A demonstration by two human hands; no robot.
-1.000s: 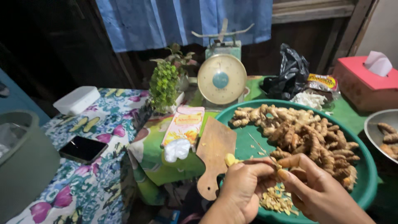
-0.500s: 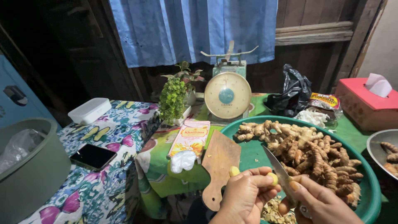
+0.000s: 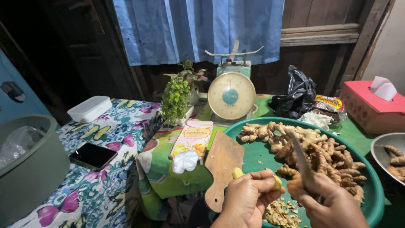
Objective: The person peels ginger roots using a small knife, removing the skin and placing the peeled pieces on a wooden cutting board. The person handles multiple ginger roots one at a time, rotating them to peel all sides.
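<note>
My left hand (image 3: 247, 202) is closed around a peeled yellow ginger root (image 3: 238, 173), its ends showing at either side of my fingers. My right hand (image 3: 327, 202) grips a knife (image 3: 300, 158) whose blade points up and away over the big green basin (image 3: 257, 152). The basin holds a pile of unpeeled ginger roots (image 3: 312, 147), and brown peelings (image 3: 280, 213) lie at its near edge between my hands. A wooden cutting board (image 3: 223, 162) leans on the basin's left rim.
A dial kitchen scale (image 3: 231, 95) stands behind the basin, with a small potted plant (image 3: 176, 97) to its left. A phone (image 3: 93, 155) and white box (image 3: 90, 108) lie on the floral cloth. Pink tissue box (image 3: 369, 109), black bag (image 3: 297, 95), metal bowl (image 3: 386, 158) sit right.
The view has lifted and my hands have dropped toward the bottom edge. The knife blade has swung from lying across the root to pointing upward, away from it.
</note>
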